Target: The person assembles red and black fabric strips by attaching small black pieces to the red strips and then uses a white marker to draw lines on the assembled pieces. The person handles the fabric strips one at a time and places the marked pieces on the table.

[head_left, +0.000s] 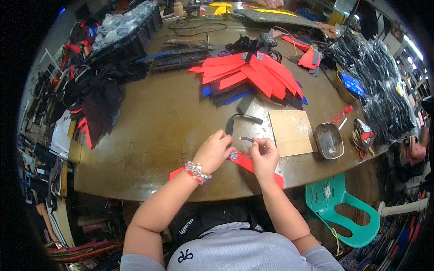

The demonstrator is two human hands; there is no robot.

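My left hand (216, 152), with a beaded bracelet on its wrist, is closed, its fingertips down by the table. What it grips is hidden under the fingers. Between thumb and fingers of my right hand (265, 159) is the end of a narrow dark strip (246, 139), which curves toward my left hand. Under and between both hands lie red strips (244, 163), one bearing a small grey patch (234, 156). A black strap (229, 128) stands just beyond my left fingertips, beside a bent black cord (246, 117).
Beyond my hands is a fanned pile of red, black and blue strips (253, 74). To the right are a tan board (293, 133), a metal tin (329, 141) and a red bottle (342, 114). Black pieces (97, 97) pile at left. A green chair (346, 210) stands by the table edge.
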